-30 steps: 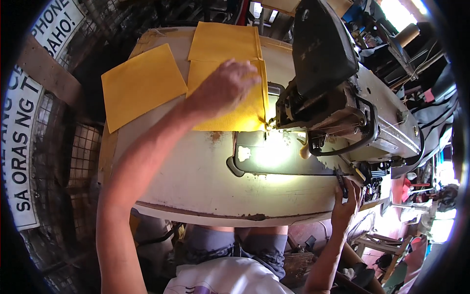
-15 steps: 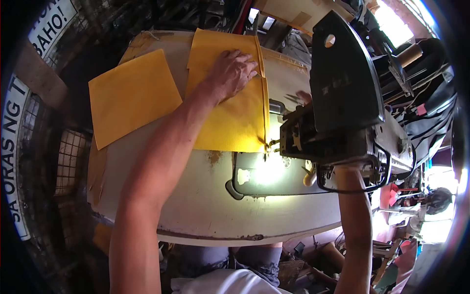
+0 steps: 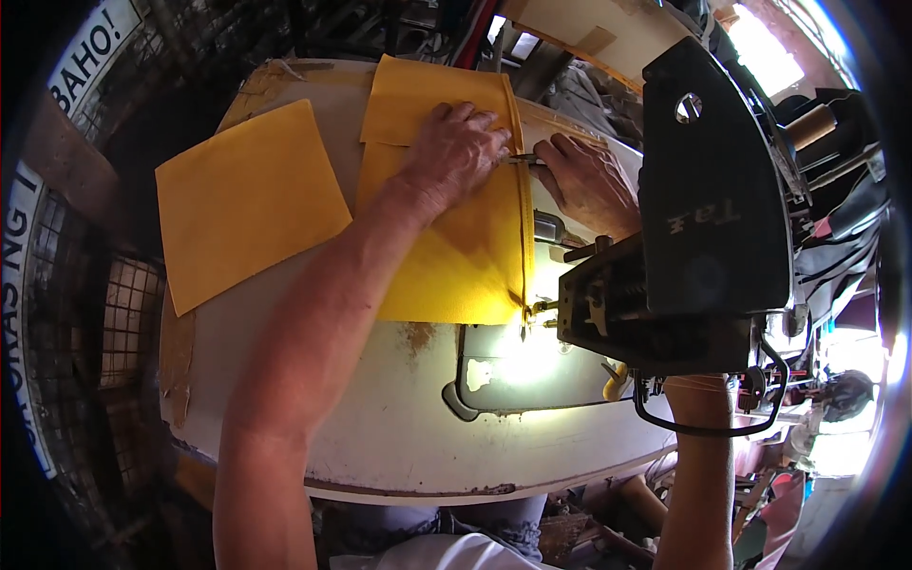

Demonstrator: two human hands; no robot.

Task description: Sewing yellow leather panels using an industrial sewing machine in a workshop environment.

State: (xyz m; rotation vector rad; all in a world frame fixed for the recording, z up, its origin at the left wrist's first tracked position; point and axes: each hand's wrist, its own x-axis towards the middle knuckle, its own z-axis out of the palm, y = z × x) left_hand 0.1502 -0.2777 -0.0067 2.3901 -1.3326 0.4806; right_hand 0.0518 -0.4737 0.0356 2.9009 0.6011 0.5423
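Note:
My left hand (image 3: 456,152) lies on joined yellow fabric pieces (image 3: 442,266), fingers apart and slightly curled, fingertips near the seam along their right edge. From behind the sewing machine head (image 3: 708,190), my right hand (image 3: 584,190) reaches to that seam, closed on small dark snips (image 3: 522,160) held across the fabric edge. The front of the fabric stack meets the presser foot (image 3: 530,313), lit by a bright lamp. A separate square yellow piece (image 3: 247,204) lies on the left of the worn worktable (image 3: 361,446).
A wire mesh panel (image 3: 128,313) and white signboards stand at the left. A board (image 3: 570,28) leans behind the table, near a bright window (image 3: 760,47). A cardboard tube (image 3: 807,128) and clutter are at the right. The machine body blocks part of my right arm.
My right hand has moved from the table's front right, up behind the machine head to the seam, bringing the dark tool. My left hand has settled on the fabric. The view has shifted slightly.

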